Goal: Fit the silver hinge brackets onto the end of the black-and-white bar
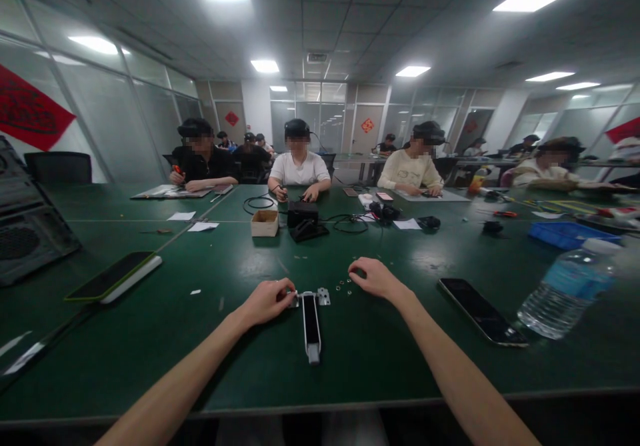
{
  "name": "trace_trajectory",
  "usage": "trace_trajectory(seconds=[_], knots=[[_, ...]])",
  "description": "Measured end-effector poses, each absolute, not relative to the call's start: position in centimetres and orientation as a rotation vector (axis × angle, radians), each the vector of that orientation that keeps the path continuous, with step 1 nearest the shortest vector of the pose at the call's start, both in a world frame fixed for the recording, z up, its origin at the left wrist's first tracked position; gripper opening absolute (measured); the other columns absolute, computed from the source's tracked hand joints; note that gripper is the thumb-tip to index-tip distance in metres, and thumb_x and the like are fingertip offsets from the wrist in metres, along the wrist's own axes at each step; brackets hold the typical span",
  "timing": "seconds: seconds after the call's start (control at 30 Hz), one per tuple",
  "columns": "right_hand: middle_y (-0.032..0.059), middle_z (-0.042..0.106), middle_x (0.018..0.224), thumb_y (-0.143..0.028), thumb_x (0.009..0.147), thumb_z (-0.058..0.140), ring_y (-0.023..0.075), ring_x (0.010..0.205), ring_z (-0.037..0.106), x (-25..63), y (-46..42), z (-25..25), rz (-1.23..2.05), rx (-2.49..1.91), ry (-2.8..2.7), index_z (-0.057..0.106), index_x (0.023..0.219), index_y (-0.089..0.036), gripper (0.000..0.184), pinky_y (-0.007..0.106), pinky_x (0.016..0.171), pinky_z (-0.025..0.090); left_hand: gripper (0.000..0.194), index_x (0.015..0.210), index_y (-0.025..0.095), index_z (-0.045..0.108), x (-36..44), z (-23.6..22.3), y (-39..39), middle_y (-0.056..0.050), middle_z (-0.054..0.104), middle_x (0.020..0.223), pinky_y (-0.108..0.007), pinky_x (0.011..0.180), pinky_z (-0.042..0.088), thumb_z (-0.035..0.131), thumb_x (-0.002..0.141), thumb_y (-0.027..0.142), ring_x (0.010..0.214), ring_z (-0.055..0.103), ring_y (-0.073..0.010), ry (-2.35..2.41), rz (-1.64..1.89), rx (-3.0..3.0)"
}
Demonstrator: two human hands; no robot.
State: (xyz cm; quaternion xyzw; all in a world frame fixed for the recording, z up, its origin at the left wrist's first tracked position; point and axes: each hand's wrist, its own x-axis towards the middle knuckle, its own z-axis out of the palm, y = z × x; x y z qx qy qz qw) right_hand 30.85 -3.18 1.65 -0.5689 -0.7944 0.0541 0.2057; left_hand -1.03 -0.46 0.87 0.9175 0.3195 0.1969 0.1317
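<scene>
A long, narrow fitting with a black middle strip and pale edges (pixel 311 326) lies on the green table in front of me, its light grey end toward me. At its far end a flat metal bracket (pixel 324 297) with holes sticks out to both sides. My left hand (pixel 267 299) is closed, thumb and fingertips pinching the bracket's left side. Several small metal nuts (pixel 342 285) lie to the right of the bracket. Just beyond them, my right hand (pixel 375 277) has its thumb and forefinger brought together; whatever is between them is too small to make out.
To the right are a phone (pixel 480 313), a water bottle (pixel 567 293) and a blue tray (pixel 570 234). A green-edged phone (pixel 113 277) lies left, near a computer case (pixel 30 226). Across the table, several people work behind a small box (pixel 265 225) and black cables.
</scene>
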Motion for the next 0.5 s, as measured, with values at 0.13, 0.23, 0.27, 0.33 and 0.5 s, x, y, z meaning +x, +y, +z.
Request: trace_trajectory(seconds=[0.13, 0.23, 0.27, 0.33, 0.5], knots=[[0.0062, 0.062, 0.104, -0.027, 0.083, 0.055, 0.0187, 0.095, 0.058, 31.3, -2.8, 0.7, 0.230, -1.620, -2.243, 0.066, 0.104, -0.021, 0.025, 0.034, 0.087, 0.045, 0.021, 0.092, 0.017, 0.060, -1.3, 1.0, -0.3, 0.001, 0.059, 0.065, -0.021, 0.057, 0.038, 0.047, 0.089, 0.033, 0.058, 0.054, -0.0120, 0.984, 0.583, 2.640], [0.0060, 0.062, 0.102, -0.028, 0.082, 0.056, 0.0194, 0.095, 0.058, 31.0, -2.5, 0.3, 0.249, -1.615, -2.264, 0.067, 0.102, -0.021, 0.023, 0.035, 0.088, 0.044, 0.022, 0.093, 0.017, 0.060, -1.5, 0.8, -0.2, 0.001, 0.059, 0.065, -0.021, 0.057, 0.039, 0.046, 0.089, 0.034, 0.058, 0.054, -0.0121, 0.991, 0.581, 2.626], [0.0058, 0.063, 0.100, -0.027, 0.083, 0.056, 0.0194, 0.094, 0.058, 30.9, -2.5, 0.2, 0.256, -1.612, -2.271, 0.067, 0.101, -0.021, 0.022, 0.035, 0.088, 0.045, 0.022, 0.093, 0.017, 0.060, -1.5, 0.8, -0.2, 0.002, 0.058, 0.064, -0.021, 0.057, 0.039, 0.046, 0.090, 0.033, 0.057, 0.053, -0.0120, 0.983, 0.576, 2.627], [0.0055, 0.063, 0.098, -0.025, 0.083, 0.055, 0.0193, 0.093, 0.059, 30.6, -2.4, 0.1, 0.269, -1.615, -2.278, 0.068, 0.097, -0.021, 0.019, 0.035, 0.087, 0.045, 0.022, 0.094, 0.016, 0.060, -1.5, 0.7, -0.3, 0.002, 0.057, 0.063, -0.021, 0.057, 0.039, 0.045, 0.090, 0.033, 0.056, 0.053, -0.0119, 0.954, 0.563, 2.636], [0.0065, 0.063, 0.093, -0.024, 0.085, 0.053, 0.0194, 0.086, 0.060, 29.7, -2.9, 0.6, 0.277, -1.681, -2.242, 0.065, 0.090, -0.018, 0.015, 0.033, 0.078, 0.047, 0.022, 0.095, 0.016, 0.060, -1.1, 1.1, -0.9, 0.000, 0.060, 0.068, -0.022, 0.059, 0.040, 0.045, 0.090, 0.032, 0.060, 0.054, -0.0123, 0.897, 0.523, 2.628]])
